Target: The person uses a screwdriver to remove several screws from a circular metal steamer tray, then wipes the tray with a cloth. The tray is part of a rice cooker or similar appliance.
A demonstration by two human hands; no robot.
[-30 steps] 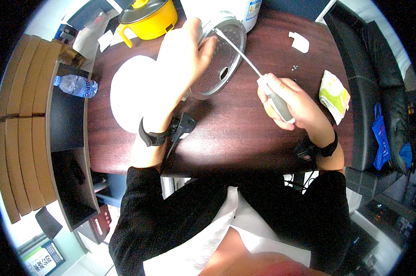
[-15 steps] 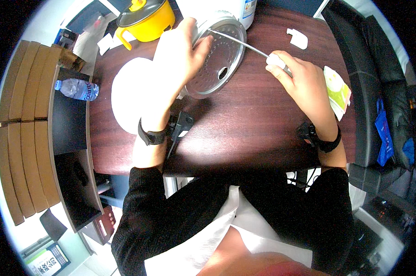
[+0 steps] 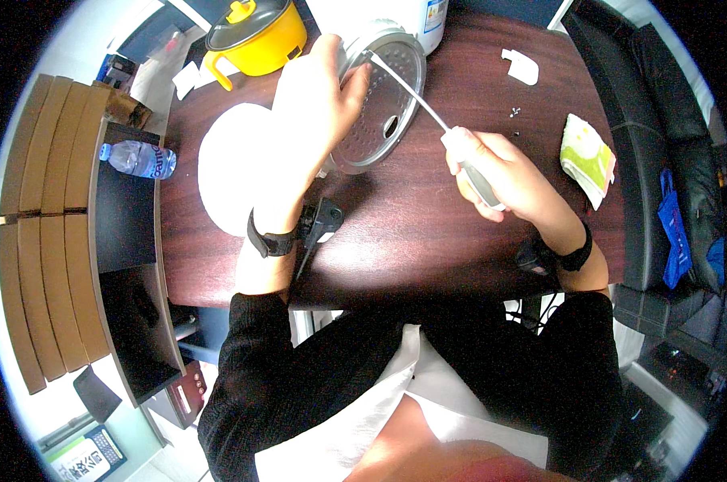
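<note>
My left hand (image 3: 319,104) grips a round grey perforated disc (image 3: 392,92) by its left side and holds it tilted over the table. Its thumb lies on the disc's face; the other fingers are partly hidden. The disc has a dark oval hole near its lower edge. My right hand (image 3: 504,173) is closed round the grey and white handle of a screwdriver (image 3: 416,96). The screwdriver's tip meets the disc's upper left part, close to my left thumb. Beside my left forearm sits a large white rounded thing (image 3: 233,169), overexposed, so its kind cannot be made out.
Small screws (image 3: 514,112), a white curved piece (image 3: 522,67) and a green-and-white packet (image 3: 587,159) lie on the right. At the back stand a yellow pot (image 3: 259,44) and a white container (image 3: 434,24). A water bottle (image 3: 138,158) lies at left on a dark surface.
My right hand has come lower and nearer, turning the screwdriver steeper, with its tip still at the disc. The small screws, earlier behind that hand, now show. My left hand has hardly moved.
</note>
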